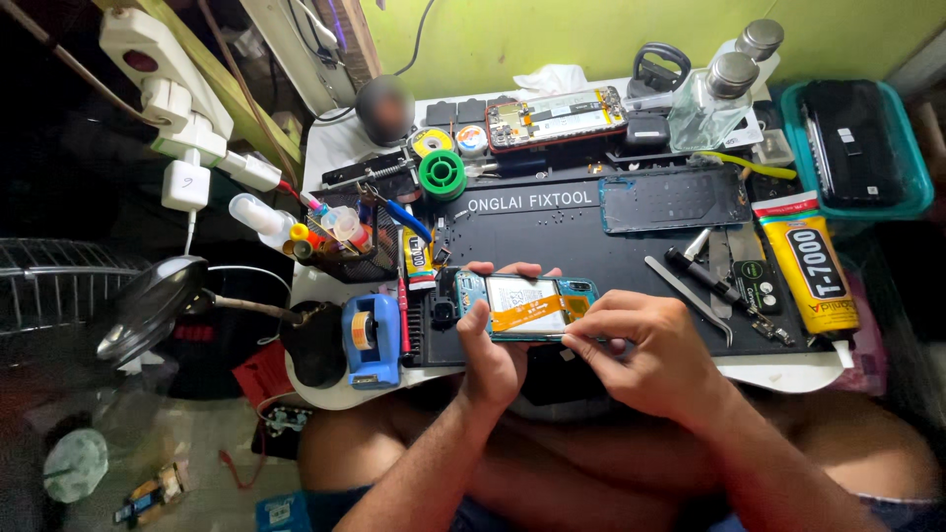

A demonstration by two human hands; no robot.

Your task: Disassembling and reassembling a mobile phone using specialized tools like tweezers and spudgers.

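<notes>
An opened smartphone (520, 304) with a teal frame, white battery and orange flex cable lies across the near edge of a black work mat (562, 236). My left hand (490, 353) grips its left end, thumb on top and fingertips curled over the far edge. My right hand (645, 350) pinches at the phone's right lower edge, near the orange flex cable. Whether its fingers hold a small tool cannot be seen.
A blue phone back cover (675, 200), tweezers (690, 299), a yellow glue tube (810, 268), a second opened phone (555, 117), glass bottles (711, 99), a green solder spool (441, 175), a blue tape dispenser (369, 339) and a teal tray (855, 148) surround the mat.
</notes>
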